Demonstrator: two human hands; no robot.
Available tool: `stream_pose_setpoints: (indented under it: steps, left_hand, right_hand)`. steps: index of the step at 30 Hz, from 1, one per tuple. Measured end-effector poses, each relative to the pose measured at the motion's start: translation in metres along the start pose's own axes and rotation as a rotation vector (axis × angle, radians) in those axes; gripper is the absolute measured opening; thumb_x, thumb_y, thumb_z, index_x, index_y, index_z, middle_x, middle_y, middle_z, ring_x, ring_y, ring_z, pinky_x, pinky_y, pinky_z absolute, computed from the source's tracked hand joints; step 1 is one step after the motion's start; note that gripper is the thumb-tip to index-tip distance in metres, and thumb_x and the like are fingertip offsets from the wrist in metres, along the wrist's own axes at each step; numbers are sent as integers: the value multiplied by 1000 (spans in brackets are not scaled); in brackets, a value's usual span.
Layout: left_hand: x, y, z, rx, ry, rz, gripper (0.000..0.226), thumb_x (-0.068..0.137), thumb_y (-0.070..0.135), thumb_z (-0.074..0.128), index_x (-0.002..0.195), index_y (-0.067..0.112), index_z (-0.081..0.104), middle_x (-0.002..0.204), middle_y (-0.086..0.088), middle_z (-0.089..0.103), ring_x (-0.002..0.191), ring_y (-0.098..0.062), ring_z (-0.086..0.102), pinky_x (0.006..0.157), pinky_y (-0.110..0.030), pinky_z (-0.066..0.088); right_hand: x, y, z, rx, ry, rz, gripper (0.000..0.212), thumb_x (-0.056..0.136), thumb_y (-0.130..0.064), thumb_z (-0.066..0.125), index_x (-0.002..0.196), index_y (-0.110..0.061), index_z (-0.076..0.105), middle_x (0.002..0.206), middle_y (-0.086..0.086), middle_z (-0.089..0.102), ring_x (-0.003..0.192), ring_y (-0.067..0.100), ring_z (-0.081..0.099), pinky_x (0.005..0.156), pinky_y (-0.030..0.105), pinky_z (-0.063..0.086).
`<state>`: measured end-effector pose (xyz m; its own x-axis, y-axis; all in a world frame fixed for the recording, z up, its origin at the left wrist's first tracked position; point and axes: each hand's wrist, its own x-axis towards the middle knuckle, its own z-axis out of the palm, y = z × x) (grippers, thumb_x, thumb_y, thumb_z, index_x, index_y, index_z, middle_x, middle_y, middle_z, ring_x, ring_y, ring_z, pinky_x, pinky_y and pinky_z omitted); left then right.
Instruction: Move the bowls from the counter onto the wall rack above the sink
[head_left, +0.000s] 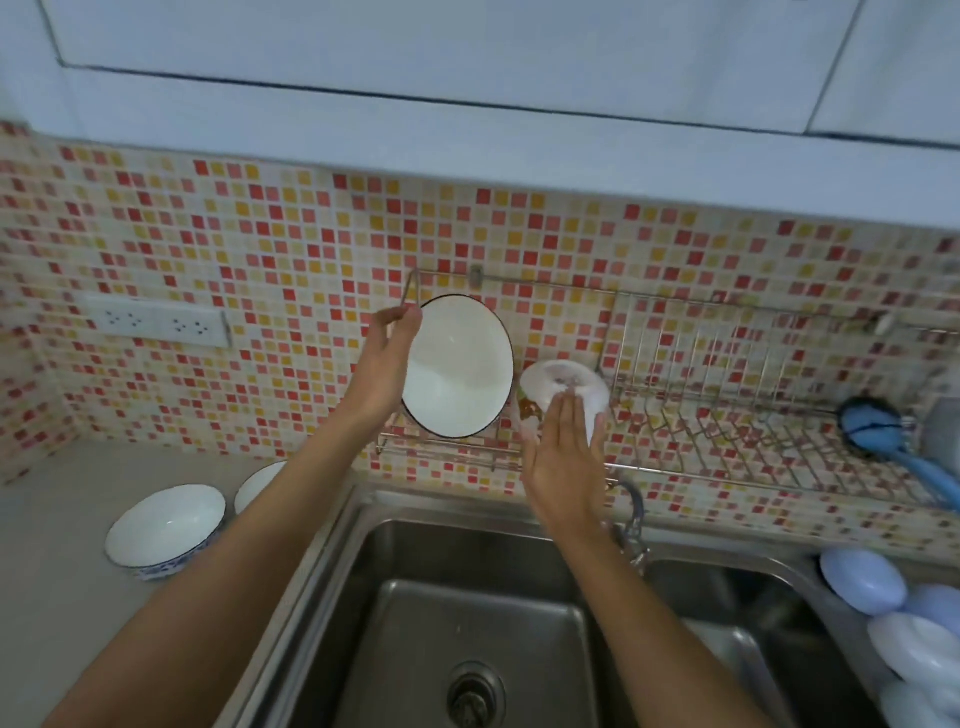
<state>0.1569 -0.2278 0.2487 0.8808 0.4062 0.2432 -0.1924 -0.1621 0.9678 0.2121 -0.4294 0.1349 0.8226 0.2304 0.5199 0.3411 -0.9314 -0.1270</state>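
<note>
Steel sink (363, 551) lies directly beneath you. On the counter (62, 623) at left, two bowls remain: one in full view (166, 527), a second (257, 483) partly hidden behind your left forearm. Your left hand (387, 364) holds a large white bowl (460, 366) on edge in the wall rack (727, 415), fingers around its left rim. Your right hand (566, 457), fingers straight, presses an upturned bowl (563, 387) just beside it. Judged about half done; neither racked bowl is released.
</note>
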Motion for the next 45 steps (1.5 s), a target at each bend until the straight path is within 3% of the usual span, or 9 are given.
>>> stream_pose_setpoints:
  steps: [4,11,13,17,23,28,34,41,45]
  left_hand:
    - [20,13,17,43,24,91,37,96,50,38,128,32,38,127,-1,45,107,-23,51,74,-31,46]
    - [42,3,39,268,46,374,41,89,46,56,126,36,44,128,4,46,116,-15,48,93,-35,46]
    - [42,-3,42,361,77,446,46,86,43,62,128,36,44,130,-2,44,114,-14,45,94,-28,41]
    - [43,-15,44,449,87,517,57,79,45,70,129,27,49,125,-10,41,115,-22,47,98,-33,46]
    - [43,-38,41,877,11,622,61,75,49,69,127,23,52,135,-17,44,127,-33,39,106,-46,33]
    - [42,-60,39,1146,-81,646,58,75,52,70,123,23,57,129,-19,50,121,-40,46,104,-53,37]
    - [46,-67,41,1185,-159,612,62,72,50,73,125,24,55,133,-17,49,124,-39,44,106,-53,33]
    - [51,-74,40,1161,-231,567,73,63,49,80,126,23,55,132,-15,48,125,-38,41,106,-51,31]
    - [52,-75,41,1228,-275,596,80,61,53,79,130,24,51,133,-13,45,126,-35,39,107,-49,29]
  right_hand:
    - [1,2,5,-51,42,-14,70,100,-49,9,146,-1,31,152,19,34,143,33,27,118,51,5]
    - [1,2,8,-43,84,-10,66,100,-45,18,143,1,37,148,20,40,141,31,34,119,48,4]
    - [-1,3,9,-30,106,-13,63,101,-43,18,139,2,43,144,21,46,137,31,40,120,46,4]
    - [-11,7,17,21,155,-60,55,103,-34,21,135,2,49,139,19,52,134,30,45,118,49,13]
    - [-14,7,17,37,147,-48,54,102,-33,23,137,1,47,142,18,50,136,29,42,118,45,13]
    - [-15,7,18,20,151,-36,56,103,-34,19,137,0,47,142,17,49,137,29,40,120,44,9]
    - [-14,7,20,5,198,-45,52,103,-33,25,134,0,51,139,17,52,135,28,43,121,41,3]
    - [-16,5,20,0,225,-39,51,102,-33,29,132,-1,54,137,16,55,133,27,47,117,44,20]
    - [-16,3,18,11,227,-24,55,104,-36,22,131,-1,55,135,16,56,131,27,49,115,43,24]
